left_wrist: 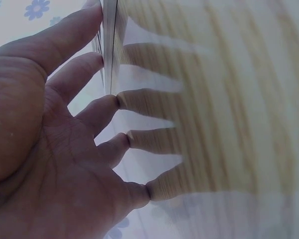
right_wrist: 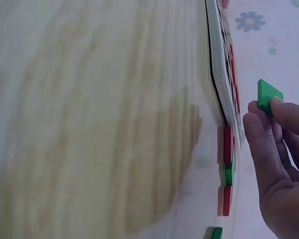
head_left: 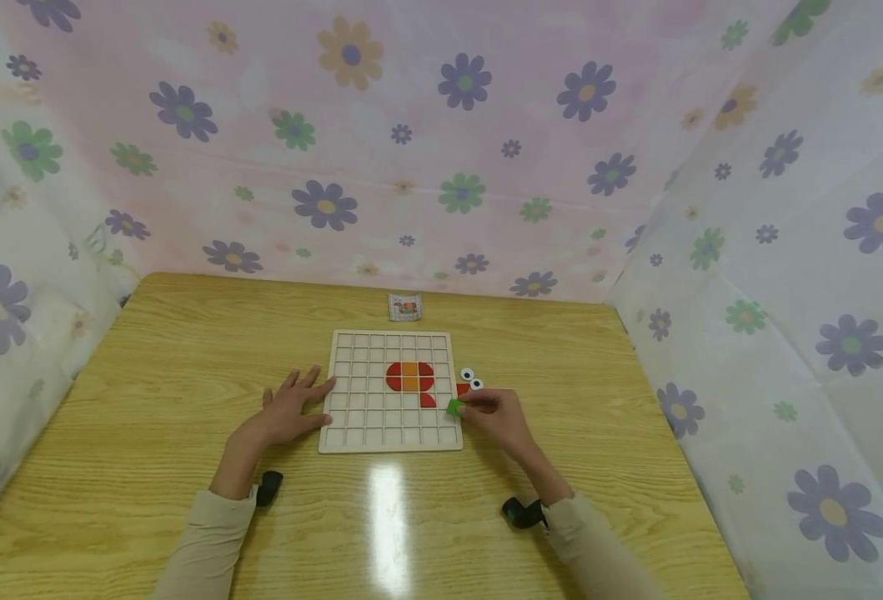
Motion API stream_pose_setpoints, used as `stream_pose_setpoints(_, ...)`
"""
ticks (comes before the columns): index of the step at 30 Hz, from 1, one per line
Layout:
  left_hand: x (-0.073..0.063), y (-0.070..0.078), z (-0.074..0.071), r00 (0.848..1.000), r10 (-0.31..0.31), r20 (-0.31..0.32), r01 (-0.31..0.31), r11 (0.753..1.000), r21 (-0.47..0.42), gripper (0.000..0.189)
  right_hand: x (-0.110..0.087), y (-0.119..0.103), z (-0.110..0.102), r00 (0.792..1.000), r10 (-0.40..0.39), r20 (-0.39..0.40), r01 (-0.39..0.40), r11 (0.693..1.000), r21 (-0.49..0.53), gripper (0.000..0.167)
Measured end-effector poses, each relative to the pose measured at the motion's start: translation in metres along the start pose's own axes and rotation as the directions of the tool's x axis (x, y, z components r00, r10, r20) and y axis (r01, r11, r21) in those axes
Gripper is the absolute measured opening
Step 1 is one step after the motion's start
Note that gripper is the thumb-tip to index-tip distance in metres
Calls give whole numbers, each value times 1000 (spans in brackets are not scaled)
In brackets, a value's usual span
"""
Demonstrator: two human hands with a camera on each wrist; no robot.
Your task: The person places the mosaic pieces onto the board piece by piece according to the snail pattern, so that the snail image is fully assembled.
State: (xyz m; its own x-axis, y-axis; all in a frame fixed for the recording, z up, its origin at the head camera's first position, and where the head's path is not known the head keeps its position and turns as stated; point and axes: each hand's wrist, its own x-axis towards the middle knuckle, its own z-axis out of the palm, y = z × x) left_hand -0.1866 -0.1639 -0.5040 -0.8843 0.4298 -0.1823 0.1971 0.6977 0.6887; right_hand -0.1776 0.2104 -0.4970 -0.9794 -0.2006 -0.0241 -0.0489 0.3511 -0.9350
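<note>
A square wooden grid board (head_left: 374,421) lies on the table. In its cells sit orange tiles (head_left: 409,383) flanked by rounded red tiles (head_left: 394,372), with a red quarter-round tile (head_left: 428,401) just below them. My left hand (head_left: 283,412) has its fingers spread, its thumb and a fingertip at the board's left edge; in the left wrist view its fingertips rest on the tabletop. Between thumb and fingers my right hand (head_left: 497,421) pinches a small green tile (right_wrist: 270,94) over the board's right edge. The right wrist view shows this tile held above the table.
Two eye discs (head_left: 467,375) lie right of the board, near a red tile (head_left: 463,389) partly hidden by the right hand. In the right wrist view, red tiles (right_wrist: 228,144) and green tiles (right_wrist: 228,174) lie beside the board. Behind it is a small picture card (head_left: 405,307).
</note>
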Motion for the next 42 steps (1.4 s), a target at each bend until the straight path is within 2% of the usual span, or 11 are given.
stream_pose_setpoints(3,0,0,0,1000,4,-1,-4,1000,2,68,-4,-17,5,1000,9,13,-9,1000,-30,17)
stream_pose_setpoints(6,1,-1,1,1000,3,-4,-3,1000,1,68,-4,-24,10,1000,15,18,-14,999,-51,17)
stream_pose_setpoints(8,2,-1,1,1000,6,-7,-6,1000,0,68,-3,-25,13,1000,-8,15,9,998,-66,16)
stream_pose_setpoints(16,3,-1,2,1000,4,-3,-4,1000,-7,67,20,7,30,995,-95,-11,92,984,-154,7)
stream_pose_setpoints(22,3,-2,1,1000,-4,2,4,1000,0,67,32,2,42,990,-116,79,131,966,-223,5)
stream_pose_setpoints(33,4,-3,2,1000,0,7,0,1000,-8,67,45,-4,54,993,-83,85,104,951,-290,4)
stream_pose_setpoints(42,3,-2,2,1000,-3,5,3,1000,-7,67,49,-8,55,986,-131,107,160,931,-329,6)
